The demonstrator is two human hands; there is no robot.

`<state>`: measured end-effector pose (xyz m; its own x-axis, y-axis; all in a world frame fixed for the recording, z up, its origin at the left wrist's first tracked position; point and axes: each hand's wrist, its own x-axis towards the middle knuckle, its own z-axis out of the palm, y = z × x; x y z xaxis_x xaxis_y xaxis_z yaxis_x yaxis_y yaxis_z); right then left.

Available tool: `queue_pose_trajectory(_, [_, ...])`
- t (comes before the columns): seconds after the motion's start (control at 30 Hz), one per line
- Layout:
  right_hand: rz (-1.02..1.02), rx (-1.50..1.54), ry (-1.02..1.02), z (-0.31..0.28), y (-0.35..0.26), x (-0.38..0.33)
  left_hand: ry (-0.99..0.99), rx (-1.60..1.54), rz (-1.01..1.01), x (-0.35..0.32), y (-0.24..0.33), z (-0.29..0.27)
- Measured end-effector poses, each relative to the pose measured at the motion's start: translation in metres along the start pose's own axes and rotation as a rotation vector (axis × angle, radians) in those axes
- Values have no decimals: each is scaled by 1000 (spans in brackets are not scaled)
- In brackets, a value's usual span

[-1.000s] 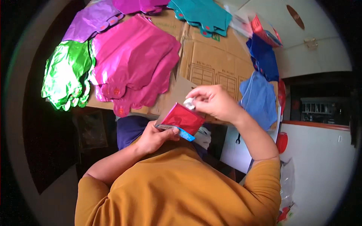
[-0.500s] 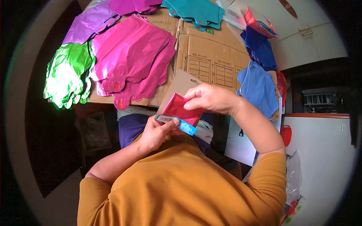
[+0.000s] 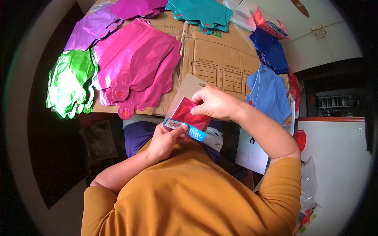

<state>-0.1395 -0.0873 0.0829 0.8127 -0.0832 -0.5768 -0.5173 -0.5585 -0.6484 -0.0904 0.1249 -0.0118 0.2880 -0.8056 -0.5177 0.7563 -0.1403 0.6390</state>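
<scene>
Reaching in from the lower edge, both forearms bend toward the chest, where the left hand [image 3: 163,139] grips the lower end of a red packet [image 3: 188,118] by its blue strip, thumb laid over the strip. The right hand [image 3: 212,103] comes across from the right with its wrist bent and its fingers closed on the packet's upper edge, so the packet hangs between the two hands, just off the near edge of a flattened cardboard box [image 3: 220,63]. A brown card [image 3: 185,92] lies behind the packet. On the cardboard lie pink balloons [image 3: 136,65], purple ones [image 3: 88,27] at the far left corner, teal ones [image 3: 201,11] at the far edge, blue ones [image 3: 269,88] along the right edge and green ones [image 3: 71,84] overhanging the left edge.
</scene>
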Motion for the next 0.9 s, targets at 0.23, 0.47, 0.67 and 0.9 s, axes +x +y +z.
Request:
queue_pose_trajectory(0.23, [-101,41,95,1,22,17,35,-19,23,6,-6,0])
queue_pose_trajectory(0.47, [-190,-507,99,-12,10,28,2,-13,51,11,-6,1])
queue_pose_trajectory(0.67, [-106,-720,-12,-60,-9,25,44,9,-6,7,3,7])
queue_pose_trajectory(0.9, [-12,-242,1087,-282,133,108,9,143,-66,-9,43,20])
